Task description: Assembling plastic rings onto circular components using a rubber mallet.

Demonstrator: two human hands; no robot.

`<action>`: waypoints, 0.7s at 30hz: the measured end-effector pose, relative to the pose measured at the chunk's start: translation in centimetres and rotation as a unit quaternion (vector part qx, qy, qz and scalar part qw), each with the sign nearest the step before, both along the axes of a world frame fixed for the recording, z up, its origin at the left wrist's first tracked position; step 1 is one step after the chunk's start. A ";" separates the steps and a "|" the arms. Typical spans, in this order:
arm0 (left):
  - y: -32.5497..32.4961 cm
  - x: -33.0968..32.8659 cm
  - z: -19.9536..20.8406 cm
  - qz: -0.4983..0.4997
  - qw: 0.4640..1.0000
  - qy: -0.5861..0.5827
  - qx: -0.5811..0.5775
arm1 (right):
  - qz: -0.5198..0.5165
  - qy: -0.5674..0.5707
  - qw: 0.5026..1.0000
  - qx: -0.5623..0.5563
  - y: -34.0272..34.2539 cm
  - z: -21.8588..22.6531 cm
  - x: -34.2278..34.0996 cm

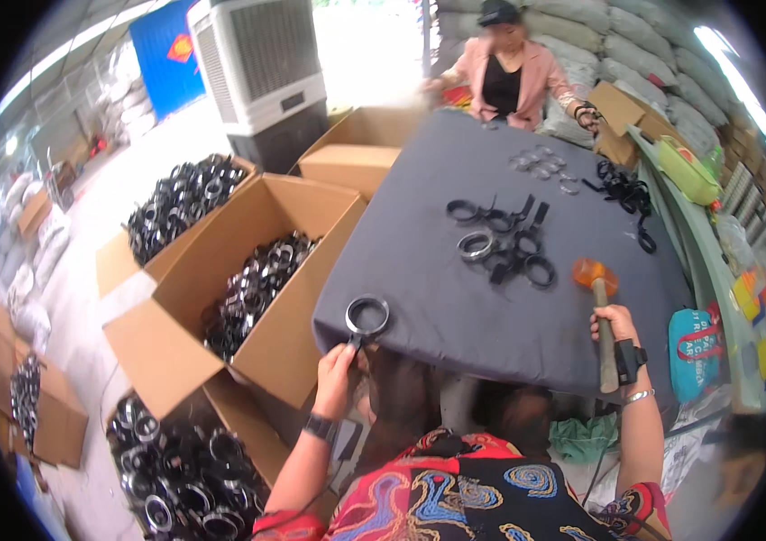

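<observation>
My left hand (338, 365) is closed on the short black stem of a ring-shaped part (367, 315), a black ring with a shiny metal inner rim. It holds the ring over the near left corner of the grey padded table (419, 307). In my right hand (615, 323) is a mallet (595, 278) with an orange head and a pale wooden handle, gripped around the handle at the table's right side. Between the hands and farther off, several black ring parts (500, 239) lie in a loose cluster, one with a bright metal rim.
Beyond the cluster lie several clear or silvery rings (541, 164) and a heap of black parts (622, 187). Left of the table, open cardboard boxes (297, 347) hold many black rings. A co-worker (518, 72) is at the far edge. A blue bag (694, 352) hangs at right.
</observation>
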State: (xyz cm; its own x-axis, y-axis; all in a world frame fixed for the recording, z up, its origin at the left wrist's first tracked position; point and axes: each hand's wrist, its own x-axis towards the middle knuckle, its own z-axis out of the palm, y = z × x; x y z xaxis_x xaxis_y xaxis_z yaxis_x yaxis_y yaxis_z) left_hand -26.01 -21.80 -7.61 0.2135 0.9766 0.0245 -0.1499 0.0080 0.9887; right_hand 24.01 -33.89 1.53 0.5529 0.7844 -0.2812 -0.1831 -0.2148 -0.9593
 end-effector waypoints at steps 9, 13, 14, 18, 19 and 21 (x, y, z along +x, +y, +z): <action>2.1 0.6 -2.5 -0.013 0.999 -0.034 -0.006 | 0.155 -0.145 0.947 0.242 2.9 7.5 -17.8; 1.9 1.1 -2.3 -0.007 0.999 -0.041 -0.012 | 0.354 -0.168 0.912 0.120 5.3 6.0 -21.7; 1.8 1.2 -2.1 -0.003 0.999 -0.034 -0.027 | 0.391 -0.168 0.901 0.079 5.9 5.4 -22.6; 1.5 1.3 -2.2 -0.004 0.999 -0.034 -0.030 | 0.396 -0.338 0.839 0.158 8.1 4.8 -24.3; 1.4 1.2 -2.2 -0.006 0.999 -0.034 -0.031 | 0.400 -0.339 0.837 0.160 8.6 4.9 -24.7; 1.0 0.9 -2.2 -0.008 0.999 -0.021 -0.030 | 0.376 -0.425 0.784 0.252 10.0 4.8 -25.2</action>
